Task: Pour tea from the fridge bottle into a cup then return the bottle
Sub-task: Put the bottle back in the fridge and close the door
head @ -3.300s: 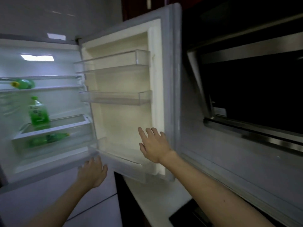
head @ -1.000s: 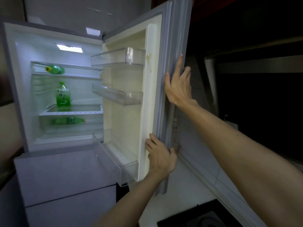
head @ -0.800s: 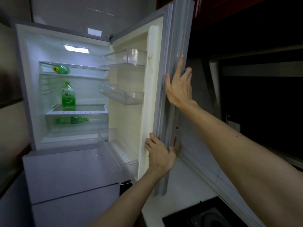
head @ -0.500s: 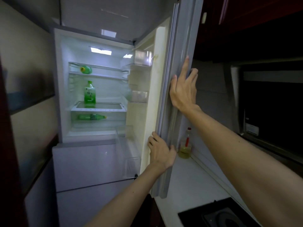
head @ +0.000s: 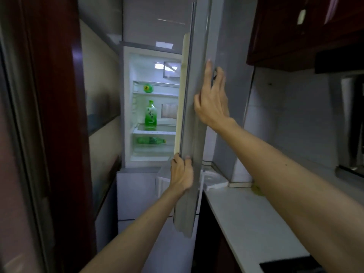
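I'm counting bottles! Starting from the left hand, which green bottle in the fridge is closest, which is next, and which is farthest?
1. Lying bottle: lowest down, just up and left of the left hand gripping the fridge door.
2. Upright bottle: in the middle, standing.
3. Top bottle: highest up, lying down.

Dim kitchen, white countertop (head: 256, 223), dark red wall cabinet (head: 291, 28), pale tiled wall (head: 285, 119), perhaps a range hood (head: 350, 125)
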